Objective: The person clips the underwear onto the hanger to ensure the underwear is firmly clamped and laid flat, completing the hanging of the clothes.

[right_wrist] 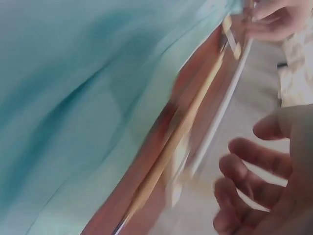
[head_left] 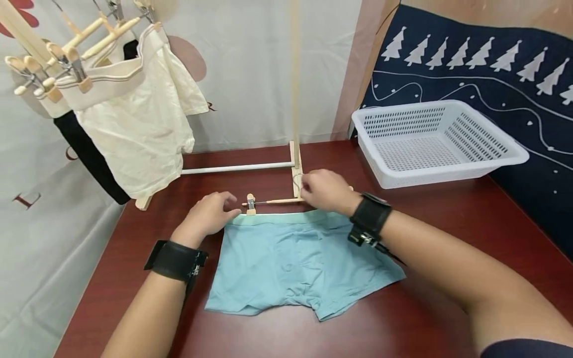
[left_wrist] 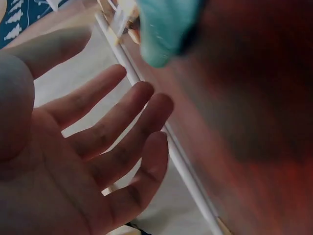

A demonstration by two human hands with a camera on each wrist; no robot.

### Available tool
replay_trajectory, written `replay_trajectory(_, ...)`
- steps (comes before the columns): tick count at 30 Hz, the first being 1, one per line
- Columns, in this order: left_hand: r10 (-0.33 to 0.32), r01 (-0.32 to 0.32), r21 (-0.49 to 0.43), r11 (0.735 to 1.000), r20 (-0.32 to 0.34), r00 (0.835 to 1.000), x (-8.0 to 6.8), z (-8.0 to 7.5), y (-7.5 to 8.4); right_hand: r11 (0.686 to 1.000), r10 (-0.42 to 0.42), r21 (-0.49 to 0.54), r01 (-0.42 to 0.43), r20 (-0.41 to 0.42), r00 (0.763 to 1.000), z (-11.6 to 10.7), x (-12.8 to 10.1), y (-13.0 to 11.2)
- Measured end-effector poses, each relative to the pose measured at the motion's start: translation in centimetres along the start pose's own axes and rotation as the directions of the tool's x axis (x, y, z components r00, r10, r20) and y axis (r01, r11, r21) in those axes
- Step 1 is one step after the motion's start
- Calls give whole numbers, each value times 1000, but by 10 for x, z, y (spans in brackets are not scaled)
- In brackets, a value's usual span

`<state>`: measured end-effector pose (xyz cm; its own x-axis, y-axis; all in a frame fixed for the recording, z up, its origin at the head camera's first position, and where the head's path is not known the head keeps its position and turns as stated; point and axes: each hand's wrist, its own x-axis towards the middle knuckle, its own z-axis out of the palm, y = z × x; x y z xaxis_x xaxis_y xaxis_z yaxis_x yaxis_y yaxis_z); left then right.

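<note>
Here the blue shorts (head_left: 295, 263) lie flat on the counter (head_left: 425, 298), both hands, left (head_left: 208, 214) and right (head_left: 324, 191), loose-fingered and grasping nothing at the wooden hanger (head_left: 273, 201) by the waistband, whose clip might slip off the fabric.

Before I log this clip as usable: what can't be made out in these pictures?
- Head view: right hand covers the hanger's right end, so any clip there is hidden.
- Right wrist view: blurred, and whether fingers touch the hanger is unclear.
- Left wrist view: briefs blurred and cut off by the top edge.
</note>
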<state>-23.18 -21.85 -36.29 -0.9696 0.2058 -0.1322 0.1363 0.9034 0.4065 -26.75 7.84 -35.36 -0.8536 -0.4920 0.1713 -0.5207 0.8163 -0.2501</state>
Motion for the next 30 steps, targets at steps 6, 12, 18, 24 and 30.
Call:
replay_trajectory(6, 8, -7, -22, 1000, 51, 999, 0, 17, 12, 991, -118, 87, 99, 266, 957, 20, 34, -32)
replay_trajectory(12, 47, -46, -7, 999, 34, 998, 8, 27, 33, 997, -79, 43, 68, 388, 918, 29, 45, -34)
replay_trajectory(18, 39, -39, -8, 999, 51, 998, 17, 30, 51, 983, -70, 181, -13, 444, 894, 25, 50, -8)
replay_trajectory(24, 93, -85, -60, 995, 153, 984, 20, 33, 61, 878, -66, 430, -210, 544, 837, 21, 50, 12)
replay_trajectory(30, 164, -149, -103, 983, 150, 975, 21, 34, 65, 794, -85, 527, -304, 591, 802, 19, 48, 16)
